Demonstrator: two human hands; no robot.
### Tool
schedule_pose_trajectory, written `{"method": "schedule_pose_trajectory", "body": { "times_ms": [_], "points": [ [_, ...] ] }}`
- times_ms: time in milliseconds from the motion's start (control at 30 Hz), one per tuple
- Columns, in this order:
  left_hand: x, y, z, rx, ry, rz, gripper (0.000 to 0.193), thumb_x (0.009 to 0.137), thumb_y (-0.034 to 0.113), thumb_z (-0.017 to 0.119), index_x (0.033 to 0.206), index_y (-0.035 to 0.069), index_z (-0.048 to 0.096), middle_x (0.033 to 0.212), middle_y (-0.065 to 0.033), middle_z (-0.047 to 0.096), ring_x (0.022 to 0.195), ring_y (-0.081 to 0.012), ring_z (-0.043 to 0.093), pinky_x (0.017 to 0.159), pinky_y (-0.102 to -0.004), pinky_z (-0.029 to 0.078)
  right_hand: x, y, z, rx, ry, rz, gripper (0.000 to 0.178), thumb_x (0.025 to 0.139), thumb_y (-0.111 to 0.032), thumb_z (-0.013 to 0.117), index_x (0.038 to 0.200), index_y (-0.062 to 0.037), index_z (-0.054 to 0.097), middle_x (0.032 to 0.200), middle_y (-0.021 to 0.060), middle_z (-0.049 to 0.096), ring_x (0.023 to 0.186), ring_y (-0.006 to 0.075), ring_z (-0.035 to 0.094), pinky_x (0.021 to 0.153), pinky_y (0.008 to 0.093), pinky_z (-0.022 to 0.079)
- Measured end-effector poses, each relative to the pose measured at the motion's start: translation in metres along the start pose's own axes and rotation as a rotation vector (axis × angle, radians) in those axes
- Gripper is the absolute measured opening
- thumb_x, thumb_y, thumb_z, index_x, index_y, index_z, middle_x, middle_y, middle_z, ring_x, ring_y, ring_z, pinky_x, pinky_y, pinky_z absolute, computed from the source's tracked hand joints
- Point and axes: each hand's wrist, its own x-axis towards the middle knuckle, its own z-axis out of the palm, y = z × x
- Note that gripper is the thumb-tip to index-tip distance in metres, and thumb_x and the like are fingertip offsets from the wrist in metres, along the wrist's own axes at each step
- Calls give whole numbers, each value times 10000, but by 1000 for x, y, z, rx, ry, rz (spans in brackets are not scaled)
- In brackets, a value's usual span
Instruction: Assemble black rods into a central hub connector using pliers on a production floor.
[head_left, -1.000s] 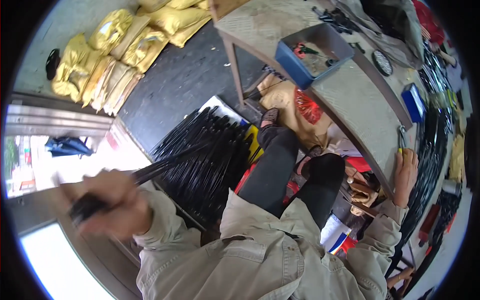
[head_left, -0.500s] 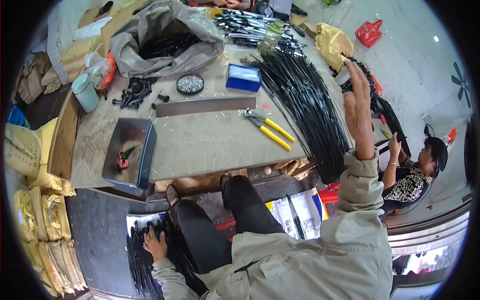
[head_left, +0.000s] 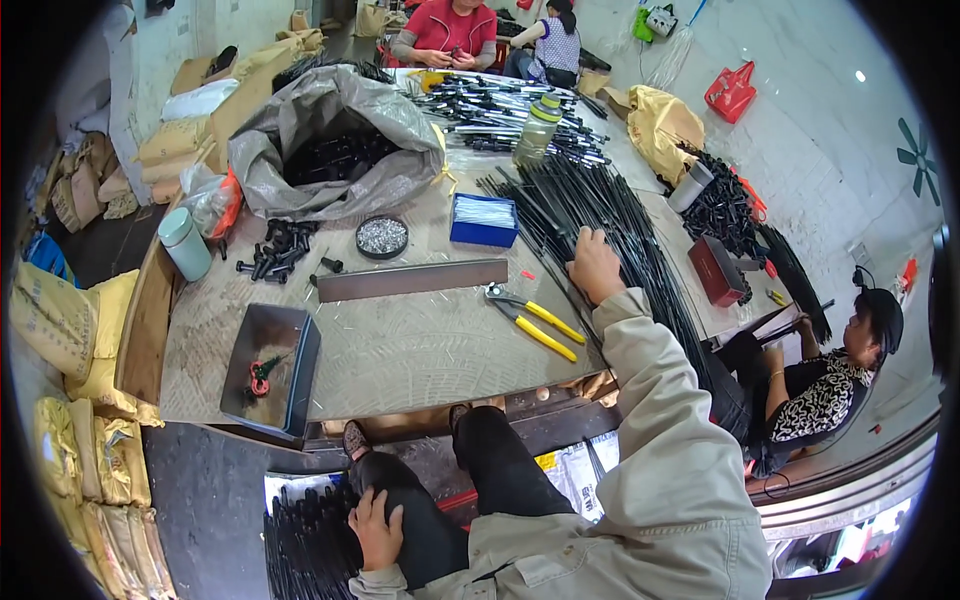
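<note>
A large heap of thin black rods [head_left: 640, 270] lies across the right side of the table. My right hand [head_left: 597, 265] is at the heap's left edge with its fingers curled down against the rods; whether a rod is between them is hidden. My left hand [head_left: 377, 530] rests on my left thigh, fingers spread, holding nothing. Beside it, to the left, a bundle of black rods [head_left: 308, 535] lies low down. Yellow-handled cutting pliers [head_left: 535, 320] lie on the table, left of my right hand. A blue box [head_left: 484, 220] of thin white strips stands farther back.
A flat metal bar [head_left: 412, 281] and a round dish [head_left: 382, 237] of small shiny pieces lie mid-table. Scissors sit in a dark bin [head_left: 272, 370]. A grey sack [head_left: 335, 150], a bottle [head_left: 538, 130] and a teal cup [head_left: 185, 244] stand behind. A co-worker [head_left: 820, 375] sits at right.
My right hand has come down from its raised position onto the black rods. My left hand has left the lower bundle and moved right onto my thigh. The view has tilted upward.
</note>
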Motion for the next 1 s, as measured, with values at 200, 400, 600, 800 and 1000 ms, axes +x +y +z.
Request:
{"method": "schedule_pose_trajectory", "body": {
  "times_ms": [200, 400, 600, 800, 1000],
  "points": [
    [8, 6, -2, 20, -28, -7, 357, 792, 222, 626, 1095, 39, 585, 1177, -190, 509, 1076, -346, 480, 932, -424, 332, -10, -13, 8, -217, 284, -249, 518, 739, -127, 627, 1202, -70, 402, 942, 164, 512, 898, 352, 572, 678, 420, 494],
    [4, 9, 0, 9, -23, -14, 369, 789, 231, 629, 1100, 38, 582, 1196, -194, 497, 1076, -358, 481, 903, -433, 365, -18, -17, 18, -88, 142, -127, 612, 730, -69, 596, 1289, -92, 347, 968, 178, 524, 904, 360, 568, 710, 439, 482],
    [-6, 4, 0, -31, -33, -14, 387, 790, 235, 626, 1117, 36, 570, 1224, -204, 481, 1093, -367, 474, 904, -438, 379, 2, 1, -21, 547, -19, 146, 546, 749, -92, 586, 1258, -24, 401, 1000, 255, 579, 948, 364, 577, 780, 427, 464],
    [-10, 8, -2, -51, -38, -33, 391, 788, 230, 629, 1116, 24, 570, 1236, -217, 474, 1108, -376, 468, 915, -432, 386, 45, 39, -13, 575, 108, 130, 442, 760, -169, 619, 1131, 36, 495, 988, 265, 602, 948, 359, 590, 792, 402, 461],
    [-12, 15, 0, -13, -41, -36, 392, 782, 235, 636, 1089, -3, 585, 1222, -242, 482, 1105, -396, 475, 940, -417, 386, 85, 47, -63, 661, 222, 79, 373, 720, -230, 648, 941, 65, 589, 891, 263, 623, 888, 377, 607, 769, 441, 461]
  ]
}}
